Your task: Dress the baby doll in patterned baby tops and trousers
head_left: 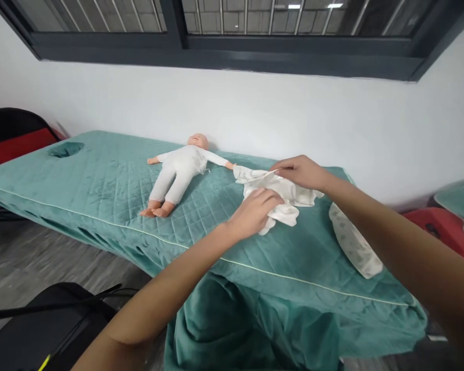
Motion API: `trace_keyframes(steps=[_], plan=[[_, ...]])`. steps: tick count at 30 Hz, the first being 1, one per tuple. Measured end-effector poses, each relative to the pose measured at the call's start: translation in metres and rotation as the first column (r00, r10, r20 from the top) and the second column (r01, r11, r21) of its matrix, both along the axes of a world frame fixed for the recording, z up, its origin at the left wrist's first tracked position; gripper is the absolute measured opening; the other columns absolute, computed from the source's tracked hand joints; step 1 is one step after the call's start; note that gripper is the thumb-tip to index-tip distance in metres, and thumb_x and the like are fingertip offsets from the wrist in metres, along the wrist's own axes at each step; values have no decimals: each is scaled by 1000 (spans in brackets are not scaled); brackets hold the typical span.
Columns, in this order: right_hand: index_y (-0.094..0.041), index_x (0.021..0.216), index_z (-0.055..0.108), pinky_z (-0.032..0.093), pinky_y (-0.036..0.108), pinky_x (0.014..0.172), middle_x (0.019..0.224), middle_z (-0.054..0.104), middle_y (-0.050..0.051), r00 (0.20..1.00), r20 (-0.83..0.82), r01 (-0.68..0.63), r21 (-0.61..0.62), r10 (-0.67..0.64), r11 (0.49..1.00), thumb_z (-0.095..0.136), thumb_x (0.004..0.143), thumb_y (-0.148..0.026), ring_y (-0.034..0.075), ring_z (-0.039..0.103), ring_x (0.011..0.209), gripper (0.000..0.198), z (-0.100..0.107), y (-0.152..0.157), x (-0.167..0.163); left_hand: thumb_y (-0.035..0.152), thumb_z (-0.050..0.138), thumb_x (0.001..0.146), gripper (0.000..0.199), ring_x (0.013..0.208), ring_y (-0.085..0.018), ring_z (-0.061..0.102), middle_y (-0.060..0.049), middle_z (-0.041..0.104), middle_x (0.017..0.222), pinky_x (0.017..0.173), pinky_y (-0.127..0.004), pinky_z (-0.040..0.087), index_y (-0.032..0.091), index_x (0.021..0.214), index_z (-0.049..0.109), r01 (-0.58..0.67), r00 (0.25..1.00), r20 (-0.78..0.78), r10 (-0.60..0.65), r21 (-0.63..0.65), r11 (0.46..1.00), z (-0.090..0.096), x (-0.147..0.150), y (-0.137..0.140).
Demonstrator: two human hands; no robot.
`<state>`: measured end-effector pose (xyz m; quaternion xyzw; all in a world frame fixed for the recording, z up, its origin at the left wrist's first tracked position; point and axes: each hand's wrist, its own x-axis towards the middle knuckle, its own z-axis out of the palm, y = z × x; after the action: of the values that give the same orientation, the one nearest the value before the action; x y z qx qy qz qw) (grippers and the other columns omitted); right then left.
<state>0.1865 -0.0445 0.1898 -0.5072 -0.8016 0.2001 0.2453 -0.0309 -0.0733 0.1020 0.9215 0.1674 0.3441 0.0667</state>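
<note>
A white baby garment lies crumpled on the bed, with its edges partly lifted. My right hand pinches its upper edge between thumb and fingers. My left hand is closed over the garment's near left side, fingers curled into the cloth; the fingertips are partly hidden. Just left of the garment a baby doll in a white long-sleeved suit is on its back, arms spread, feet towards me. One of the doll's hands touches or nearly touches the garment's left end.
Beneath everything is a green quilted massage bed with a face hole at its far left. A folded, printed white cloth rests near its right end, beside my right forearm. A white wall and a dark window frame stand behind. Red objects flank both ends.
</note>
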Motion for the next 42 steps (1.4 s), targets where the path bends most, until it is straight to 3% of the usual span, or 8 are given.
trace_keyframes(steps=[4, 10, 17, 22, 29, 33, 37, 42], plan=[[-26, 105, 79, 52, 33, 91, 110, 76, -1, 990, -27, -140, -46, 138, 989, 56, 91, -35, 21, 69, 103, 28, 25, -49, -4, 18, 58, 87, 46, 127, -28, 47, -15, 52, 134, 108, -47, 41, 19, 132, 47, -252, 906, 353, 235, 2, 968, 11, 20, 6], [-30, 128, 69, 51, 39, 93, 106, 74, 1, 998, 7, -68, -15, 68, 998, 54, 94, -38, 22, 68, 99, 38, 36, -102, 14, 26, 55, 90, 15, 104, -25, 60, -7, 67, 103, 94, -40, 48, 21, 104, 58, -125, 990, 52, 135, -156, 980, 27, 42, 3], [-29, 145, 48, 51, 48, 95, 122, 67, 8, 948, 80, 317, -142, -308, 938, 68, 85, -52, 32, 65, 107, 68, -7, -135, 47, 24, 53, 91, 10, 90, -24, 64, -9, 67, 102, 75, -34, 48, 20, 100, 56, -452, 891, -26, 453, 18, 892, 50, 47, -22], [-23, 135, 55, 45, 53, 106, 127, 67, 9, 949, -171, 221, -242, -266, 945, 57, 92, -52, 35, 57, 125, 52, -46, -144, 24, 19, 49, 93, 24, 97, -26, 64, -11, 63, 114, 75, -35, 49, 20, 117, 54, -546, 837, 3, 547, -22, 837, 62, 63, -47], [-31, 130, 59, 56, 44, 97, 138, 63, 3, 512, -797, -31, -392, -322, 920, 54, 91, -53, 30, 58, 127, 45, -82, -137, -18, 30, 59, 92, 35, 122, -24, 56, -7, 56, 131, 101, -38, 52, 28, 127, 54, -78, 993, 57, 104, -347, 935, 42, 36, -85], [-31, 136, 53, 53, 50, 103, 147, 56, 4, 391, -846, -86, -426, -363, 901, 50, 93, -55, 31, 54, 134, 49, -91, -119, -38, 38, 72, 84, 71, 147, -28, 33, -11, 37, 154, 123, -45, 33, 29, 146, 38, -150, 962, 142, 232, -433, 889, 14, -1, -62], [-36, 134, 55, 43, 43, 115, 149, 53, -3, 430, -864, -125, -342, -260, 931, 60, 90, -44, 25, 48, 140, 44, -95, -103, -74, 34, 80, 73, 99, 149, -28, 32, -12, 30, 158, 121, -42, 36, 29, 154, 23, -227, 944, 86, 319, -536, 813, -16, -29, -40], [-35, 134, 59, 40, 42, 117, 148, 55, -4, 669, -731, -183, -339, -136, 923, 64, 90, -39, 28, 49, 138, 45, -91, -98, -113, 27, 71, 78, 64, 125, -25, 57, -9, 56, 138, 110, -40, 46, 26, 137, 46, -356, 833, 163, 528, -573, 738, -31, -69, -38]])
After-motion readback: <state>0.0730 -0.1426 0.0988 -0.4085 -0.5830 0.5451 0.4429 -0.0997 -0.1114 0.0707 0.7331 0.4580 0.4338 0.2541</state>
